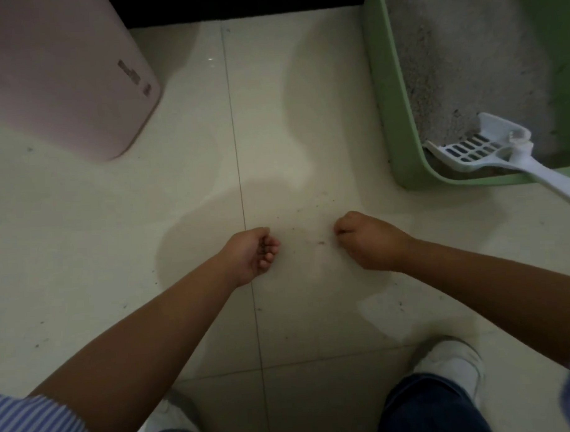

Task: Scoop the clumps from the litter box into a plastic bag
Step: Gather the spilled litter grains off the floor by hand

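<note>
Green litter box (390, 92) sits at upper right on the pale tile floor (186, 193), grey litter (446, 64) inside. White slotted scoop (488, 152) rests in its near corner, handle over the rim, untouched. Both hands hover low over the floor, well apart from the box. Left hand (251, 254) cupped, fingers curled inward around a few dark grains. Right hand (365, 240) closed in a loose pinch; contents cannot be told. Scattered grains (320, 243) lie between them. Pink bin (55, 72) upper left.
</note>
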{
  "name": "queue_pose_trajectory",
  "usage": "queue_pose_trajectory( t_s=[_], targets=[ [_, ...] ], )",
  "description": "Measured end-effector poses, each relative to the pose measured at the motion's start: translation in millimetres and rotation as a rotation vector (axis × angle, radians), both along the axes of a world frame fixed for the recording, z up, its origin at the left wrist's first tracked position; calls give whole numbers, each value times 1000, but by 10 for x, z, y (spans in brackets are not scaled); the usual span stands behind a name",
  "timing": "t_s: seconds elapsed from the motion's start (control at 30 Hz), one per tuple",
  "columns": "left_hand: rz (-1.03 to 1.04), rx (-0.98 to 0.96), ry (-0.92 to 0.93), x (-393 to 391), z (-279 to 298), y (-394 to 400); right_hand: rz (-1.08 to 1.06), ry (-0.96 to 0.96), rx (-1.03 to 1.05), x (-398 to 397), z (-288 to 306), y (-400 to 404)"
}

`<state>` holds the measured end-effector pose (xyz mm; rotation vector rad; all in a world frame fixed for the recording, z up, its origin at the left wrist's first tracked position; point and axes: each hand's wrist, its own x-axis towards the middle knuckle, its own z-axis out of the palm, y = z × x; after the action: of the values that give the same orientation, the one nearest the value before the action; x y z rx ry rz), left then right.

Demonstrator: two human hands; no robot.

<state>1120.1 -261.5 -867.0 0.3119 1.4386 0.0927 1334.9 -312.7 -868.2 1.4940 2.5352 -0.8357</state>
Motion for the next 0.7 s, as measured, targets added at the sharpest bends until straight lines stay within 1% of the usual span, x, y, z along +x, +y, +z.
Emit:
queue_pose_trajectory(
  t_s=[0.07,0.17,0.3,0.4,0.53,0.7],
  targets=[
    [-4,6,-10,26,-1,8,1,5,-1,96,17,-120],
    [-2,9,-30,57,19,64,-119,67,32,162,22,-144],
    [-1,12,-62,76,64,137,-265,-6,-21,177,-40,-178],
    [10,9,-68,79,61,134,-316,-37,28,57,-100,-230],
    [40,16,-62,91,29,87,-314,-66,92,-51,-136,-217],
    [73,19,-80,113,23,77,-211,-140,11,-15,-192,-164]
  ],
)
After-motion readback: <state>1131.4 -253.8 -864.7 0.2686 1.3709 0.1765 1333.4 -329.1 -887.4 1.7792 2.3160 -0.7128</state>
